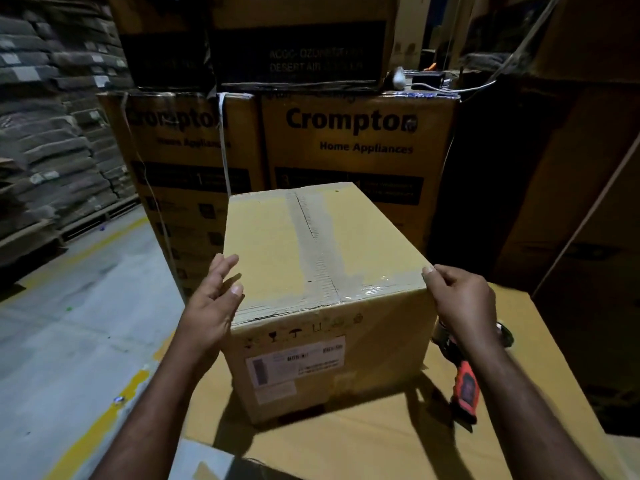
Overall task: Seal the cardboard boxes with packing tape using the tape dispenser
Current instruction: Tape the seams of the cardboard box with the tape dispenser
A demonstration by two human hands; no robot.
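Cardboard box: the cardboard box stands at the centre of the frame on a larger carton, its label facing the camera.
Packing tape: the packing tape already runs along the top seam, and strips cross the near and far edges.
Left hand: the left hand lies flat against the box's left side, fingers straight, thumb on the top edge.
Right hand: the right hand holds the near right corner, thumb on top, fingers bent down the side.
Tape dispenser: the tape dispenser, with a red handle, lies at lower right on the larger carton, partly under the right forearm; no hand is on it.
Background: Crompton cartons are stacked across the upper centre.
Step in hand: likely shifting or turning a box whose top looks sealed.
Next move: a firm two-sided hold to turn or clear it, then a reach to lower right for the dispenser.
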